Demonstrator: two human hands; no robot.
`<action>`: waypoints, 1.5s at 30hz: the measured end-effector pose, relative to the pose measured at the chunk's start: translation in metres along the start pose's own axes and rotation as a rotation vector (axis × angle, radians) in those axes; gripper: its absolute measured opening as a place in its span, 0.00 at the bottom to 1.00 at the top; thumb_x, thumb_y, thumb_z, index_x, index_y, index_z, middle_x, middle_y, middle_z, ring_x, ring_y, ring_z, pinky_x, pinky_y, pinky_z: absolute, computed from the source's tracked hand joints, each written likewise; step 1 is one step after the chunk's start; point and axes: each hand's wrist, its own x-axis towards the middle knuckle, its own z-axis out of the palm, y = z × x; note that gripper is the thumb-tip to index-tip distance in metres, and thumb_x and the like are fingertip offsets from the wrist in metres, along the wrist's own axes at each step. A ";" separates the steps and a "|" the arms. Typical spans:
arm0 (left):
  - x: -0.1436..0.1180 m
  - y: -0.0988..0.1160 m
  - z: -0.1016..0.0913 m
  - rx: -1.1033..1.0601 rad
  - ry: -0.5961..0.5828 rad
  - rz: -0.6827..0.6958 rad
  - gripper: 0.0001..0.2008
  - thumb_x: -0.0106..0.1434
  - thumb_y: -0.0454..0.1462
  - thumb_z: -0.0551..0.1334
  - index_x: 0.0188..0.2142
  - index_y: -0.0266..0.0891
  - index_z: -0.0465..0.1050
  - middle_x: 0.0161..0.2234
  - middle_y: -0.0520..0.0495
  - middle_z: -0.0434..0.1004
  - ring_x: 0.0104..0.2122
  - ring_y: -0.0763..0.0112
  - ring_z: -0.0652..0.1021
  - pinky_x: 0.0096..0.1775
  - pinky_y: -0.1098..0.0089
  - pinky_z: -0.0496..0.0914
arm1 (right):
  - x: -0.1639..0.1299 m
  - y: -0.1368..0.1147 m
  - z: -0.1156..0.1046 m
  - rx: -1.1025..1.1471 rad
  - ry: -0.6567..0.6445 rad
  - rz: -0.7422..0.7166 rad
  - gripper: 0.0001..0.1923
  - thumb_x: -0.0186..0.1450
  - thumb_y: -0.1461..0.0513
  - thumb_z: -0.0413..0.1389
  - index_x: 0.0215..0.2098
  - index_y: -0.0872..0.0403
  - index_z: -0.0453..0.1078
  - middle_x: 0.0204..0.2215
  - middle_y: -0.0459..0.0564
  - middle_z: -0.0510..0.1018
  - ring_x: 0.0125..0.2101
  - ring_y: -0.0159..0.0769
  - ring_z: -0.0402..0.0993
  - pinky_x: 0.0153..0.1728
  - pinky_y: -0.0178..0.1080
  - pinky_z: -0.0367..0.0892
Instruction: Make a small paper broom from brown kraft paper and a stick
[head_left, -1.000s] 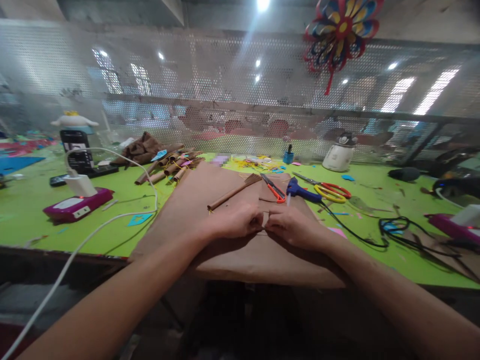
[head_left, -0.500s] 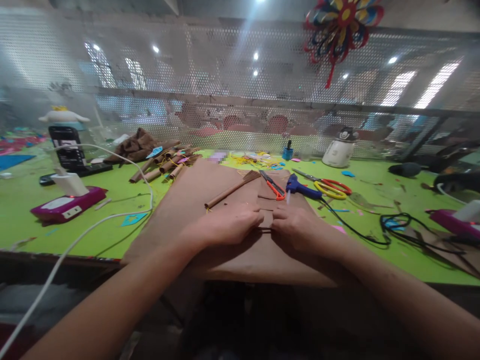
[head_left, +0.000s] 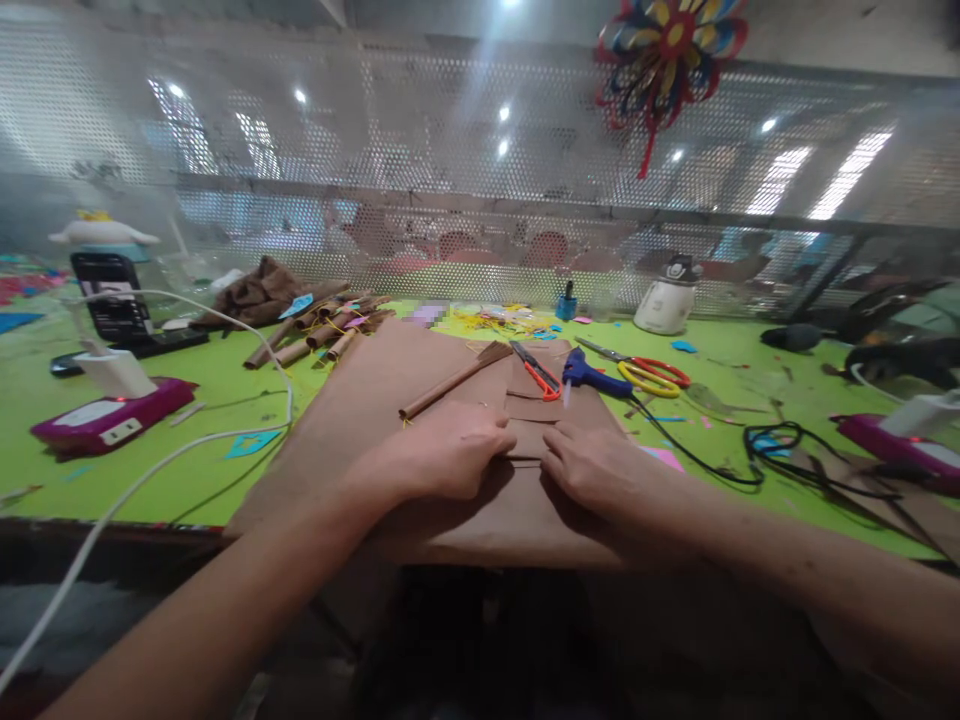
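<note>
My left hand [head_left: 454, 450] is closed, thumb and fingers pinched on the left end of a brown paper strip [head_left: 526, 463]. Its right end is under the curled fingers of my right hand [head_left: 589, 462], which press down on it. Beneath both hands lies a large brown paper sheet [head_left: 352, 420]. A rolled brown paper tube [head_left: 450, 382] with frayed far end rests beyond my left hand. Past my right hand are a utility knife [head_left: 537, 372] with orange edges, a blue glue gun [head_left: 596, 376] and scissors [head_left: 649, 376] with red and yellow handles.
Several paper tubes [head_left: 315, 328] tied with yellow string are heaped at the back left, beside crumpled brown material [head_left: 259, 290]. A white cable [head_left: 161, 465] crosses the left side. Purple power strips [head_left: 116, 415] sit at both sides. A white bottle [head_left: 666, 303] stands at the back right.
The gap between my hands has widened a little, showing more of the brown paper. The whole view has shifted slightly. The tools on the table have stayed where they were.
</note>
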 end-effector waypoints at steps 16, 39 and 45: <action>0.012 -0.017 0.007 -0.973 -0.154 -0.238 0.25 0.65 0.49 0.49 0.23 0.34 0.71 0.22 0.47 0.71 0.23 0.75 0.68 0.29 0.73 0.61 | 0.005 -0.011 -0.017 0.161 0.297 0.277 0.03 0.54 0.68 0.51 0.28 0.57 0.66 0.27 0.52 0.68 0.30 0.37 0.60 0.29 0.38 0.52; 0.007 -0.012 -0.002 -0.805 -0.059 -0.215 0.12 0.63 0.40 0.55 0.34 0.36 0.74 0.28 0.48 0.76 0.27 0.73 0.72 0.33 0.73 0.62 | 0.027 0.035 0.002 1.148 0.096 0.290 0.13 0.62 0.57 0.54 0.26 0.57 0.72 0.21 0.45 0.71 0.23 0.27 0.62 0.23 0.32 0.55; 0.008 -0.014 -0.001 -0.705 -0.064 -0.255 0.19 0.64 0.47 0.52 0.26 0.36 0.71 0.23 0.48 0.73 0.21 0.74 0.68 0.27 0.73 0.59 | 0.023 0.045 0.010 1.192 0.094 0.382 0.14 0.59 0.55 0.57 0.22 0.57 0.69 0.17 0.43 0.64 0.20 0.26 0.57 0.20 0.32 0.51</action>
